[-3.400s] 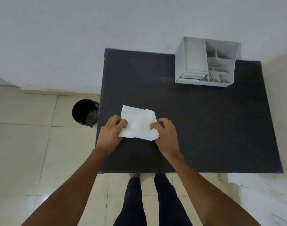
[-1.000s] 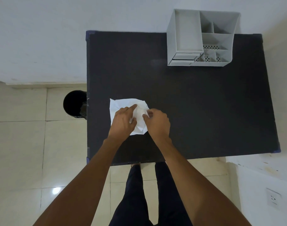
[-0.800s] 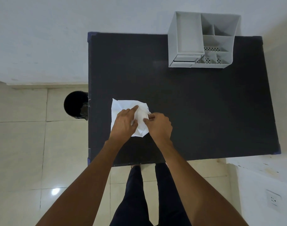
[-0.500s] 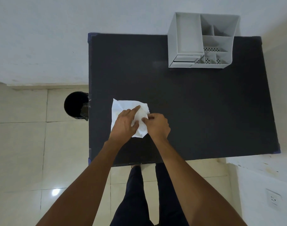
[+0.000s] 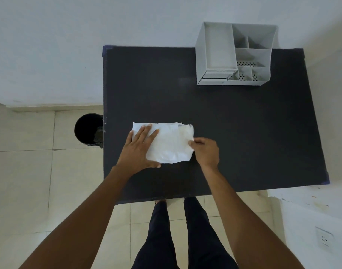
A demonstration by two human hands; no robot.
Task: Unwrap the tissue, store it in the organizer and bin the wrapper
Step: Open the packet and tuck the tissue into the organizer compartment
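Note:
A white tissue pack in a thin clear wrapper point(image 5: 169, 144) lies on the black table point(image 5: 224, 123), near its left front part. My left hand point(image 5: 140, 148) rests flat on the pack's left end, fingers spread. My right hand point(image 5: 206, 151) pinches the pack's right edge, where the tissue point(image 5: 186, 131) shows past the wrapper. The grey organizer point(image 5: 234, 55), with several compartments, stands at the table's far right. A black bin point(image 5: 88, 129) sits on the floor just left of the table.
A white wall runs behind the table and along the right side, with a socket point(image 5: 324, 239) low on the right. Pale floor tiles lie to the left. My legs point(image 5: 177, 233) stand at the table's front edge.
My hands were close together over the middle of the pack. Now my right hand has pulled to the right and the pack looks stretched wider; my left hand has flattened on its left end.

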